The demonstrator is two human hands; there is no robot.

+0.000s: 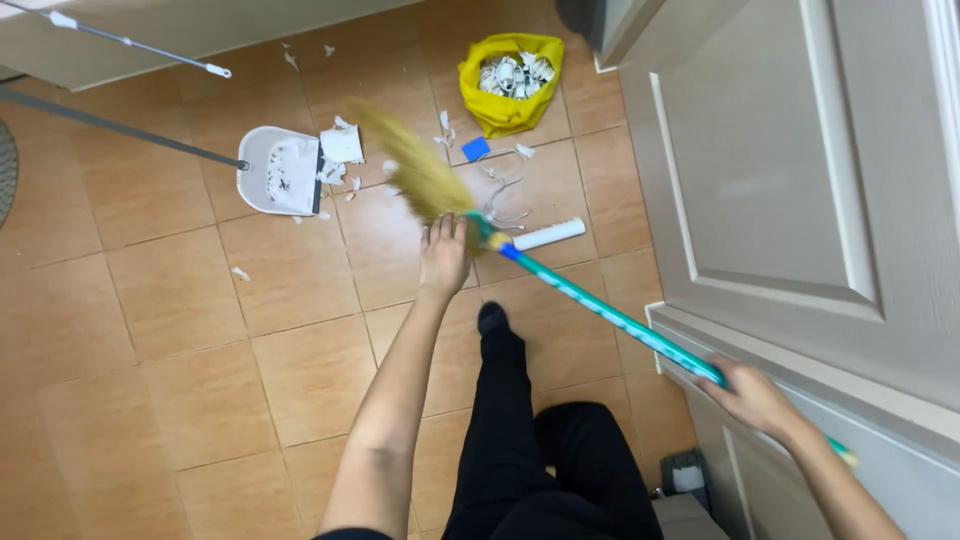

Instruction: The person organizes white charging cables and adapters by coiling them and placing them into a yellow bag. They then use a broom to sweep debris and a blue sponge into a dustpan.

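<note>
Two hands are on one broom (pixel 560 285): the right hand (pixel 752 395) has its grip closed around the teal, glossy handle far up the shaft, near the white panelled door (pixel 790 200), while the left hand (pixel 443 255) rests with spread fingers just behind the head, where the straw-coloured bristles (pixel 415 170) are bound to the shaft; whether its grip is wrapped round the shaft or only pressed against it cannot be told. The bristles are blurred and fan out toward a white plastic dustpan (pixel 280 172) with a long grey handle, which lies on the tiled floor (pixel 200 330). The sweeping looks partly done: some torn white paper scraps (pixel 342 145) sit at the mouth of the pan and a few specks lie inside it, yet loose bits are scattered near the far wall, beside the pan and one alone on the tiles to the left. A yellow plastic bag (pixel 510 80), soft and crumpled, stands open and already holds a heap of white rubbish. Left on the floor near the bristles are a small blue square object (pixel 476 149), bent thin wire (pixel 505 195) and a white cylinder (pixel 548 234). The tiles are smooth, orange-brown and square, with pale grout lines. A leg in black trousers (pixel 500 420) extends forward between the arms.
</note>
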